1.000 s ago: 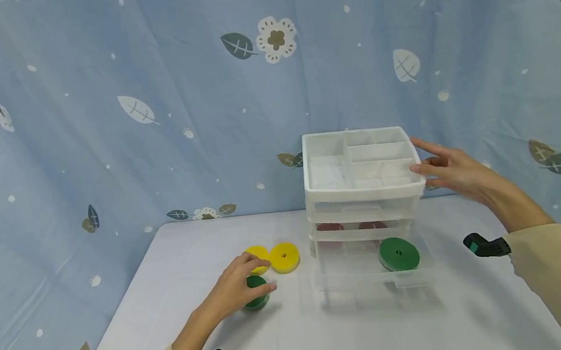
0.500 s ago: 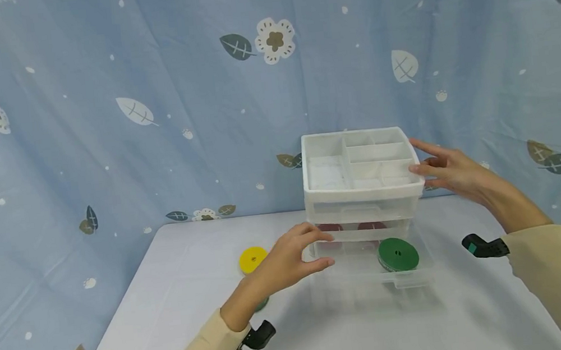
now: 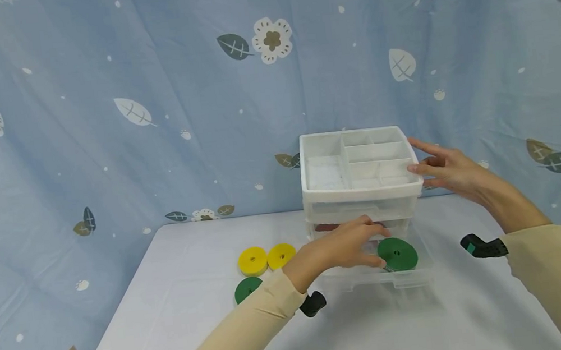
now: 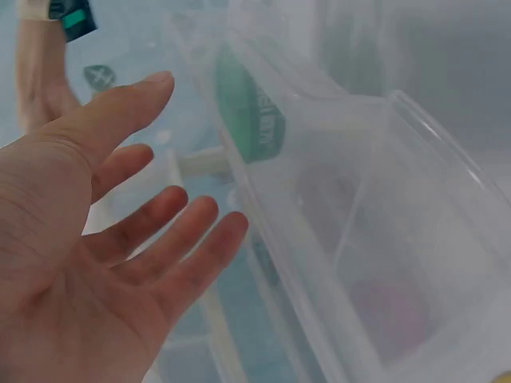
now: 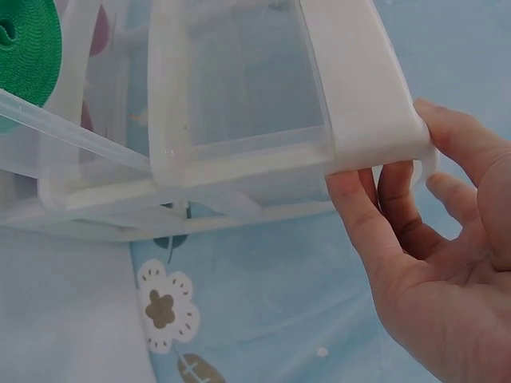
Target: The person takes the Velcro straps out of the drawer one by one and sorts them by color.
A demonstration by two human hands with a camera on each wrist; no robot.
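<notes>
My left hand (image 3: 350, 242) hangs over the pulled-out clear drawer (image 3: 344, 282), its fingers spread and bent slightly, with nothing in its palm in the left wrist view. Just right of its fingertips lies a green roll of fabric tape (image 3: 398, 254) inside that drawer; its wound, fuzzy layers (image 5: 28, 56) show in the right wrist view. My right hand (image 3: 455, 172) grips the upper right edge of the white drawer unit (image 3: 363, 194), thumb and fingers bent about its rim. Reddish round things (image 3: 327, 227) show dimly inside the unit, partly hidden by the left hand.
Two yellow rolls (image 3: 253, 261) and another green roll (image 3: 248, 288) lie on the white tabletop (image 3: 193, 273), left of the unit. The left sleeve (image 3: 249, 324) crosses in front of them. A blue patterned curtain (image 3: 194, 121) hangs behind.
My left hand has moved right, from beside the rolls on the table to over the open drawer, next to the green roll. The right hand stays on the unit's edge.
</notes>
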